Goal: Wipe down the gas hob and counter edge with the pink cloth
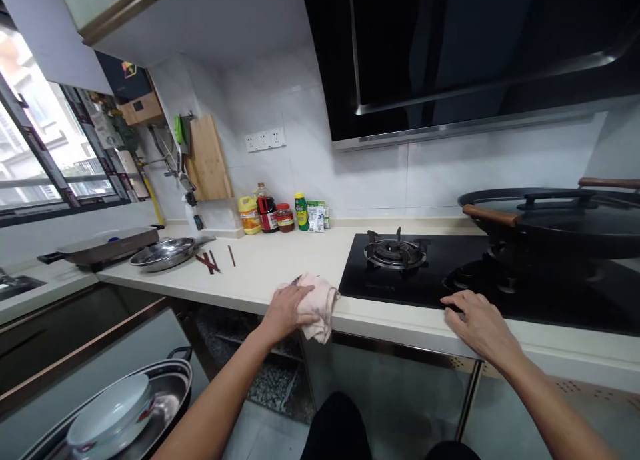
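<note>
In the head view, my left hand (285, 310) grips a pale pink cloth (319, 303) at the front edge of the counter (260, 263). Part of the cloth hangs over that edge, and its left side lies under my fingers. My right hand (475, 320) rests, fingers loosely stretched, on the counter's front edge and the near edge of the black gas stove (425, 283). It holds nothing. Left of the cloth, several dark brown sticks (207, 263) lie on the counter.
A lidded black wok (560, 227) covers the right burner; the left burner (395, 252) is bare. Bottles and a red-lidded jar (285, 218) line the wall. A metal plate (164, 252) sits at left. Below, an open drawer (125, 353) holds a pan (173, 397) with a white bowl (113, 410).
</note>
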Demonstrator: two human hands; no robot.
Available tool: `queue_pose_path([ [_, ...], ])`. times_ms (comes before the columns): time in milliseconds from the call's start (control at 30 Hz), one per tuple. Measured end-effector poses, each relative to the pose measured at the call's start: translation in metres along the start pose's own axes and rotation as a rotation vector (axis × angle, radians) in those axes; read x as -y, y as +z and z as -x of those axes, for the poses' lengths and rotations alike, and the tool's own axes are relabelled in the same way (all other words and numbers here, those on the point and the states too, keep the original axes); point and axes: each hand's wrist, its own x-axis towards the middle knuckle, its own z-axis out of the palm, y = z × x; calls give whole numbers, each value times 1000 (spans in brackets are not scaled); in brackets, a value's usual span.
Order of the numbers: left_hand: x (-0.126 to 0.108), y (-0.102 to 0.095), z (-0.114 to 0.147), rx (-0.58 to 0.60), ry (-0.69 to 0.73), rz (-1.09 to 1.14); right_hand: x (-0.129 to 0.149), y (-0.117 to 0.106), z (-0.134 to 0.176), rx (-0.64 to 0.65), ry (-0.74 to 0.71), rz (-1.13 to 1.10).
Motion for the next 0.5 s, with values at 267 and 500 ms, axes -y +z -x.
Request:
queue_pose_path([
  [267,23,-17,-53,248,-265,-14,-33,-13,4,28,-52,-161],
  [500,22,-2,-112,356,-317,-7,-121,-31,26,-153,-56,83],
])
